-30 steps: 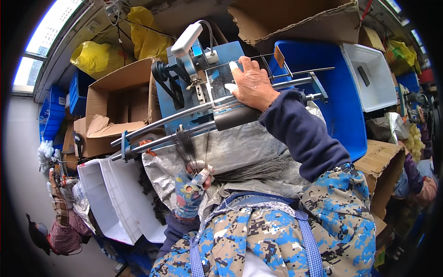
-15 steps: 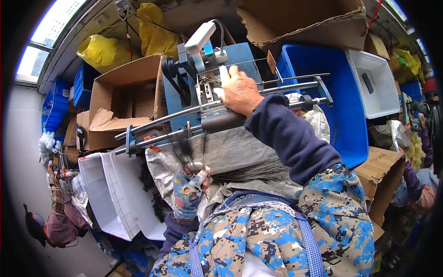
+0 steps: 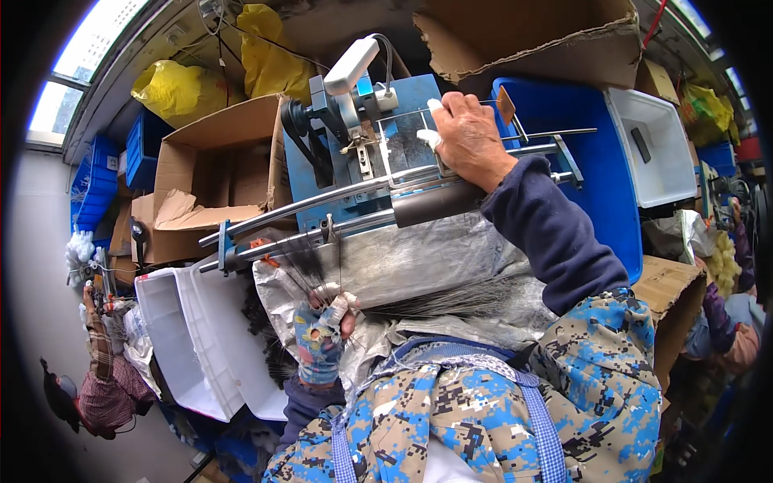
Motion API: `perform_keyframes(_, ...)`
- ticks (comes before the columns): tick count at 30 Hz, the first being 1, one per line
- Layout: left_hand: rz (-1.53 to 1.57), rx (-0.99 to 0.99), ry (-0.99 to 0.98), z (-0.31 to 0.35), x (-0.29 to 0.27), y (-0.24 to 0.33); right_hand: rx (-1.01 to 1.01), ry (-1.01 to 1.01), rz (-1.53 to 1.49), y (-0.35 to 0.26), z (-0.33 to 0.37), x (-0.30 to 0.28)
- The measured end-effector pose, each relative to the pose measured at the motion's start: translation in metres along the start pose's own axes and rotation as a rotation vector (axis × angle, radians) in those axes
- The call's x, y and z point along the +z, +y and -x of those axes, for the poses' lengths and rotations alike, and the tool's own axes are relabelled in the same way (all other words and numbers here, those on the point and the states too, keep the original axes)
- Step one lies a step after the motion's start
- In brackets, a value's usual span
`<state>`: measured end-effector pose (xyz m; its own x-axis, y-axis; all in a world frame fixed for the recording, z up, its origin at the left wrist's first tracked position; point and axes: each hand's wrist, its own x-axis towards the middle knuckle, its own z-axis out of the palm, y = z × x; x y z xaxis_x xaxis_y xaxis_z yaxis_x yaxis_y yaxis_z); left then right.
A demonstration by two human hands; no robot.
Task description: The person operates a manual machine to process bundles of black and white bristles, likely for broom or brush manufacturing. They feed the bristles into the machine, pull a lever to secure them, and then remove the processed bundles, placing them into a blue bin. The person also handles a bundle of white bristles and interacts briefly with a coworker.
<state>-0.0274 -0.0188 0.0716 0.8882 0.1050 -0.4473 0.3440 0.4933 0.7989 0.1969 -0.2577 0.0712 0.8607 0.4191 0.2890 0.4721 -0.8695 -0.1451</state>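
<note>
My right hand, with white tape on its thumb and a finger, is closed on the sliding metal carriage of a blue bench machine. The carriage sits on two long steel rails, right of the machine's head. My left hand, in a patterned, torn fingerless glove and with taped fingertips, pinches several thin dark wires that fan upward below the rails. A loose bundle of similar wires lies on a silvery sheet across my lap.
White bins stand at the left, below an open cardboard box. A large blue bin and a white tray are at the right. Yellow bags lie behind. Other people sit at both sides.
My right hand has moved right along the rails, and the carriage has slid with it away from the machine's head. The left hand has shifted slightly left, still holding the wires.
</note>
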Motion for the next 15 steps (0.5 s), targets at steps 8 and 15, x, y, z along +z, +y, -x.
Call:
perform_keyframes(8, -0.007, 0.082, -0.069, -0.007, 0.003, 0.002, -0.084, -0.134, 0.295, 0.018, -0.016, -0.018)
perform_keyframes(15, -0.020, 0.080, -0.139, -0.005, -0.003, 0.005, -0.304, -0.249, -0.536, -0.041, 0.086, -0.072)
